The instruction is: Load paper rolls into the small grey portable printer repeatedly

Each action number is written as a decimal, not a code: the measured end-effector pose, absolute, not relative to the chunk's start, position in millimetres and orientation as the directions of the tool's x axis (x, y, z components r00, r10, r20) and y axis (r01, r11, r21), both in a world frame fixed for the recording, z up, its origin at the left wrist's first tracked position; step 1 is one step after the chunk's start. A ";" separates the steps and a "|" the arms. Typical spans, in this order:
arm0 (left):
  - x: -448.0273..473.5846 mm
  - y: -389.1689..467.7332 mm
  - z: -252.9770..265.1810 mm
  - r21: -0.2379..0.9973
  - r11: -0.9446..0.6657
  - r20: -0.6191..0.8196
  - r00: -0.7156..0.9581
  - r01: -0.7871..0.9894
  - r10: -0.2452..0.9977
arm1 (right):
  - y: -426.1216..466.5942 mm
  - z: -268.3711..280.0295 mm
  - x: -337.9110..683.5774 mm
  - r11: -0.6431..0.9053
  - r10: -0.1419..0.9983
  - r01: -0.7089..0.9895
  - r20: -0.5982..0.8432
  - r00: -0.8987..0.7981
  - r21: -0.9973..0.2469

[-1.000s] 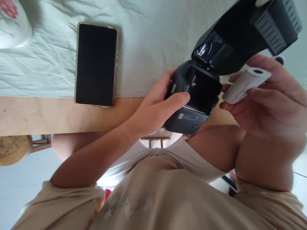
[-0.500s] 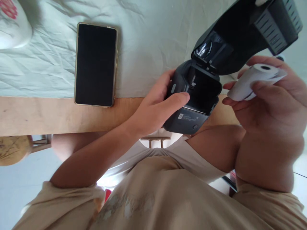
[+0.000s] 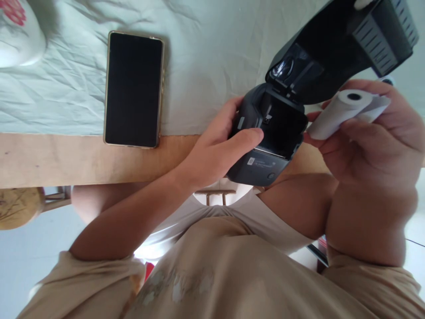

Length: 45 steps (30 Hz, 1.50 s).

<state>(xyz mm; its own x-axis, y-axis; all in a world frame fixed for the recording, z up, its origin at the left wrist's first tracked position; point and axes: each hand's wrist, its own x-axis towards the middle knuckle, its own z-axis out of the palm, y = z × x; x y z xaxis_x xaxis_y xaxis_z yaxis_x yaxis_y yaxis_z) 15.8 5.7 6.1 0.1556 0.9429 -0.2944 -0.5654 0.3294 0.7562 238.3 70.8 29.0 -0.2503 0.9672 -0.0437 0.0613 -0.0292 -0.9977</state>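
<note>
Holding the paper roll in your right hand, fingers wrapped round it, a loose tail of paper showing at its far end. Your left hand grips the small dark printer at the bench edge, thumb on its rim. Lid is flipped up, paper bay looks bare. So: opened, roll in hand just beside the bay, not yet dropped in; lid not yet closed. Phone lies well apart on the cloth.

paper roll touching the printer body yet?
Apart. In the head view the paper roll, gripped in the right hand, ends just short of the printer; a thin strip of background shows between them.
</note>
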 end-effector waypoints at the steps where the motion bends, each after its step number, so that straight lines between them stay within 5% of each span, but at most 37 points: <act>1: 15.9 5.7 6.2 0.757 0.328 -0.293 0.155 -0.564 0.943 | 69.7 28.3 238.5 -0.020 0.964 0.064 -0.037 -0.262 -0.998; 15: 13.7 5.8 4.8 0.764 0.321 -0.272 0.171 -0.560 0.947 | 69.1 23.9 236.5 0.158 0.917 -0.019 0.154 -0.368 -0.987; 45: 16.4 7.9 3.6 0.754 0.307 -0.257 0.169 -0.581 0.951 | 66.8 22.6 238.3 0.182 0.945 0.153 0.129 -0.301 -0.971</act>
